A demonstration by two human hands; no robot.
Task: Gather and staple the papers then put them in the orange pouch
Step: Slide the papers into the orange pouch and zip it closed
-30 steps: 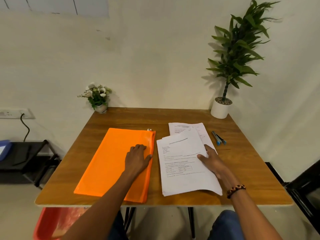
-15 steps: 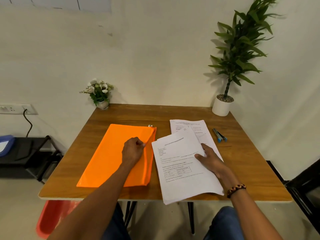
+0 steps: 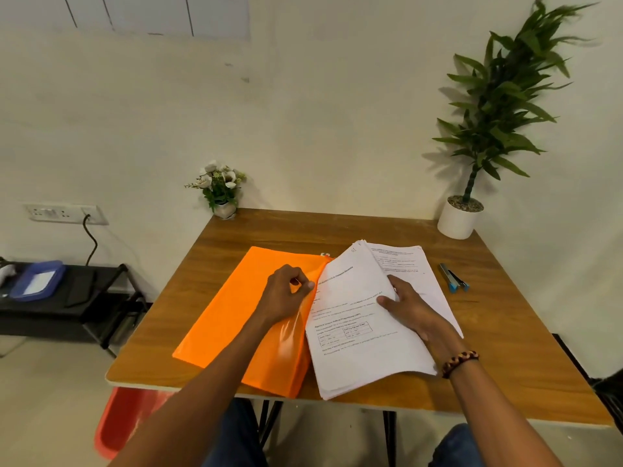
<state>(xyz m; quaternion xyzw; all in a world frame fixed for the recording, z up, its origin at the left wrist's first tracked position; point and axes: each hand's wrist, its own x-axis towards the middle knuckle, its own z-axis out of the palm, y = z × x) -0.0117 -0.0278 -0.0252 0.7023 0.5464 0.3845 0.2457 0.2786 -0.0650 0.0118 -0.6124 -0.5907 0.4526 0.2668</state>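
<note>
The orange pouch [image 3: 232,315] lies flat on the left half of the wooden table [image 3: 505,348]. My left hand [image 3: 286,294] pinches the pouch's right edge and lifts its top flap. A stack of white printed papers [image 3: 357,332] is held by my right hand [image 3: 411,308], raised and tilted, its left edge at the pouch's opening. Another printed sheet [image 3: 404,261] lies flat behind the stack. A blue and black stapler [image 3: 453,278] rests on the table to the right of the papers.
A small flower pot [image 3: 222,193] stands at the table's back left corner and a tall potted plant [image 3: 462,217] at the back right. A black rack with a blue box [image 3: 37,281] stands left of the table. Below the table's front left is a red bin [image 3: 124,423].
My left hand went from flat on the pouch to pinching its right edge and lifting the flap. My right hand raised the stack and brought it left to the pouch opening.
</note>
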